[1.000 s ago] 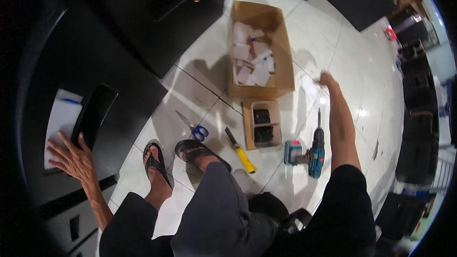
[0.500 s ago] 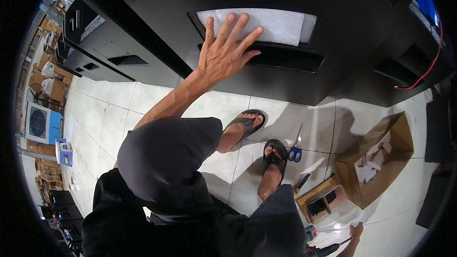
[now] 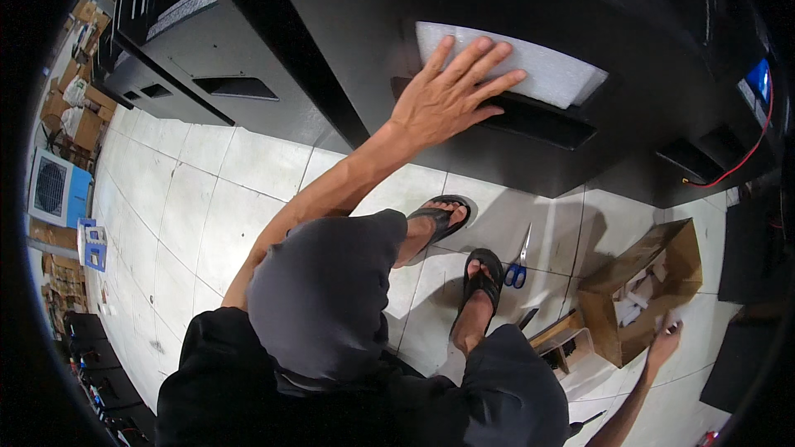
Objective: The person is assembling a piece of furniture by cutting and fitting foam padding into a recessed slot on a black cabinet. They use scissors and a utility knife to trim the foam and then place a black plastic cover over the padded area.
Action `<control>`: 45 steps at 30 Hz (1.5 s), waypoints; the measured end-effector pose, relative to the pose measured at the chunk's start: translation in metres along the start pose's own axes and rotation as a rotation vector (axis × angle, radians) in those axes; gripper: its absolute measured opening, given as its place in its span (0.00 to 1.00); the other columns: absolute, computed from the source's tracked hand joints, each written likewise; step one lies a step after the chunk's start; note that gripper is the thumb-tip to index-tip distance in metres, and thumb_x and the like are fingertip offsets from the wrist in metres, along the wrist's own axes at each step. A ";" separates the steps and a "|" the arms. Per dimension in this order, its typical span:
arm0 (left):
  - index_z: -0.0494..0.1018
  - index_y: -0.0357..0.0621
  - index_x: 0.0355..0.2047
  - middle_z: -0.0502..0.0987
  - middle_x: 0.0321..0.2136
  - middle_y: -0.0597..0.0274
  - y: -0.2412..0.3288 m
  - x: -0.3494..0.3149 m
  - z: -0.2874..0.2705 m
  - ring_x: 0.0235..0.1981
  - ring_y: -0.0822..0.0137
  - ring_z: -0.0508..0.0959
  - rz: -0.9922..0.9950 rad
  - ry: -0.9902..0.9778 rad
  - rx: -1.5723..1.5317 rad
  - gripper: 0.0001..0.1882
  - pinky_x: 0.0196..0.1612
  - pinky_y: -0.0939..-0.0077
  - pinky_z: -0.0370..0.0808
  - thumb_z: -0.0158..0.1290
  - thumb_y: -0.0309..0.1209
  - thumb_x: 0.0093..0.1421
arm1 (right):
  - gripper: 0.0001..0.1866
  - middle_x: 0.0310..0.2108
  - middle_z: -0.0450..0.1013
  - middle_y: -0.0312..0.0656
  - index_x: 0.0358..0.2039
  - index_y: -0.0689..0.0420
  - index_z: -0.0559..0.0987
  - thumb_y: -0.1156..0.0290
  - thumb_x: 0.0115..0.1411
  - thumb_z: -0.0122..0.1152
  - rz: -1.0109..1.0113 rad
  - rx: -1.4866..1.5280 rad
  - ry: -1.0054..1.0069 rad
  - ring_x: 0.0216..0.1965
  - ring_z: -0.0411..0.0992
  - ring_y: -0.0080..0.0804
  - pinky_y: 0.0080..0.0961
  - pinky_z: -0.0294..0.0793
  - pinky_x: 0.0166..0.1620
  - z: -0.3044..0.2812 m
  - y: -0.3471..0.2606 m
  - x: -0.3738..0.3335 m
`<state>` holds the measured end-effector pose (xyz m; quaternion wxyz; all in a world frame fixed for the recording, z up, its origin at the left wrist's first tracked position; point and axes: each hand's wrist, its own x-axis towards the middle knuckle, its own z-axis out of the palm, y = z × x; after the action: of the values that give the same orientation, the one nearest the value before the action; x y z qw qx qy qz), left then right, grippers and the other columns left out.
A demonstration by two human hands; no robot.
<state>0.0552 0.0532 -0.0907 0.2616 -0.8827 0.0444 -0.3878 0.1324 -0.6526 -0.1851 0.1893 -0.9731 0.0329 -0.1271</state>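
Observation:
My left hand (image 3: 455, 87) lies flat with fingers spread on a white foam sheet (image 3: 538, 66), which sits in a recess of a large black cabinet (image 3: 530, 161). A dark slot (image 3: 542, 124) opens just below the sheet, by my thumb. My right hand (image 3: 665, 341) is at the lower right, beside the near side of an open cardboard box (image 3: 609, 331). Its fingers are curled, and something pale and blurred shows at the fingertips. White scraps (image 3: 638, 296) lie inside the box.
Blue-handled scissors (image 3: 515, 273) lie on the tiled floor near my sandalled feet. A small container of dark screws (image 3: 571, 348) stands beside the cardboard box. A red wire (image 3: 749, 145) hangs along the cabinet on the right. More black cabinets (image 3: 186, 58) stand to the left.
My right hand has moved up and forward to the cardboard box. My left hand stays on the foam sheet while the view shifts, so the cabinet appears further right.

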 end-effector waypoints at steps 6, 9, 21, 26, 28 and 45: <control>0.44 0.75 0.70 0.43 0.72 0.65 -0.004 0.000 -0.013 0.72 0.61 0.42 -0.013 -0.073 -0.113 0.44 0.72 0.51 0.38 0.49 0.64 0.58 | 0.33 0.39 0.76 0.63 0.56 0.60 0.72 0.45 0.63 0.54 -0.089 -0.386 -0.274 0.40 0.75 0.62 0.50 0.73 0.43 0.047 -0.061 0.004; 0.46 0.75 0.70 0.45 0.71 0.65 -0.008 0.001 -0.023 0.72 0.60 0.45 0.000 -0.115 -0.157 0.41 0.72 0.50 0.42 0.47 0.63 0.59 | 0.31 0.44 0.75 0.62 0.57 0.59 0.72 0.47 0.64 0.54 -0.147 -0.435 -0.300 0.45 0.73 0.62 0.50 0.72 0.47 0.041 -0.121 0.000; 0.60 0.79 0.64 0.61 0.66 0.81 -0.026 -0.001 -0.028 0.67 0.74 0.58 -0.030 0.019 -0.073 0.40 0.71 0.41 0.35 0.55 0.26 0.55 | 0.31 0.67 0.57 0.47 0.63 0.57 0.67 0.58 0.63 0.59 -1.271 0.003 0.489 0.69 0.52 0.44 0.46 0.50 0.69 0.033 -0.494 -0.016; 0.63 0.77 0.63 0.62 0.66 0.80 -0.020 0.002 -0.012 0.68 0.72 0.57 -0.102 0.152 -0.177 0.34 0.71 0.40 0.31 0.60 0.38 0.57 | 0.36 0.72 0.47 0.43 0.70 0.51 0.55 0.46 0.67 0.44 -1.430 -0.154 0.797 0.73 0.39 0.42 0.47 0.36 0.72 0.088 -0.500 0.042; 0.64 0.74 0.63 0.61 0.66 0.79 -0.023 0.000 -0.009 0.69 0.71 0.55 -0.101 0.168 -0.137 0.34 0.70 0.40 0.30 0.61 0.44 0.55 | 0.37 0.73 0.42 0.40 0.71 0.48 0.50 0.44 0.68 0.40 -1.426 -0.127 0.815 0.74 0.36 0.39 0.48 0.32 0.72 0.100 -0.500 0.049; 0.66 0.55 0.63 0.63 0.65 0.67 -0.006 -0.001 -0.038 0.68 0.57 0.56 -0.183 0.128 -0.282 0.33 0.67 0.36 0.45 0.60 0.43 0.57 | 0.42 0.64 0.62 0.48 0.58 0.62 0.70 0.36 0.60 0.50 -1.429 -0.345 0.493 0.70 0.50 0.43 0.50 0.45 0.70 0.054 -0.482 0.010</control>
<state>0.0264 0.0424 -0.0671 0.0957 -0.8846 0.0344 -0.4552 0.1638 -0.1885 -0.0492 -0.1056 -0.7175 -0.5420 -0.4245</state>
